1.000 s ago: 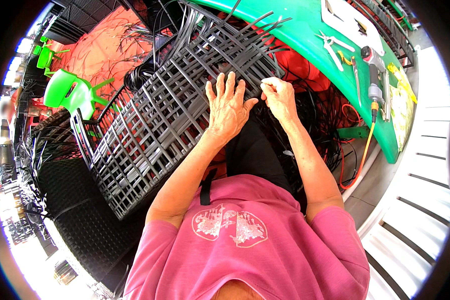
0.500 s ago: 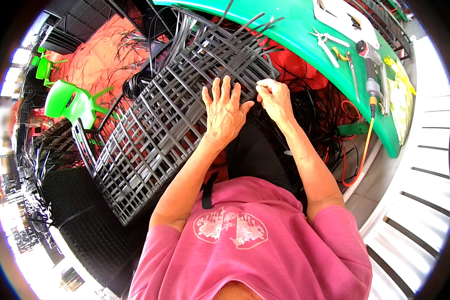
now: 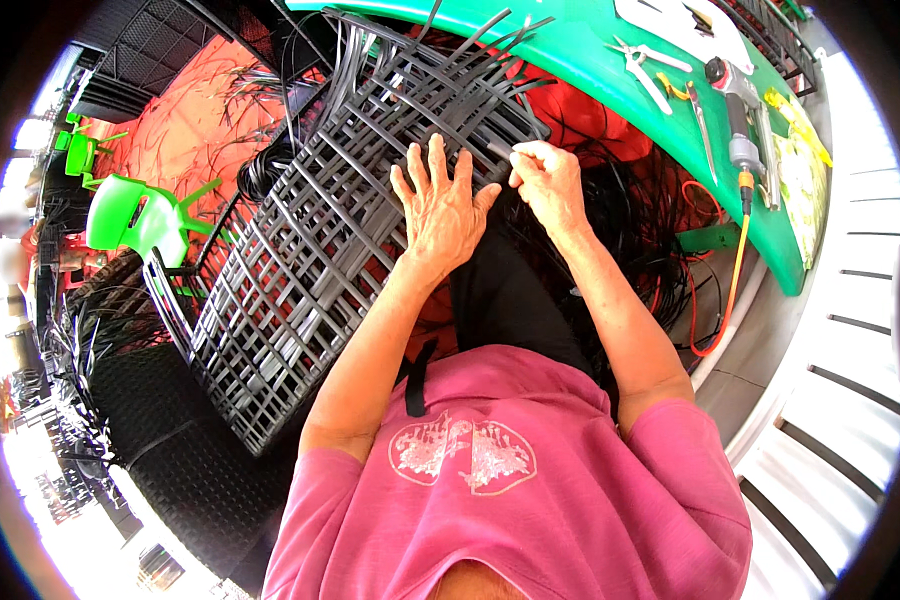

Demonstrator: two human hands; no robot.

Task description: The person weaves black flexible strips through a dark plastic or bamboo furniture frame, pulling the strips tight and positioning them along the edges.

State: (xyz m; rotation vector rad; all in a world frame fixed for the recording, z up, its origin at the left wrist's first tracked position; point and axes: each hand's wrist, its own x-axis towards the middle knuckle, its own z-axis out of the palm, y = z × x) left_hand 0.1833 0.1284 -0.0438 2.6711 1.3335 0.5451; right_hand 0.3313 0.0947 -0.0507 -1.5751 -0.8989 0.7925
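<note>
At the lattice edge (image 3: 518, 126) — right hand (image 3: 550, 184) is curled.

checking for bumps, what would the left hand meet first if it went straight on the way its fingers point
The left hand would most likely meet the grey woven panel, just ahead; whether it already touches is hard to tell.
</note>
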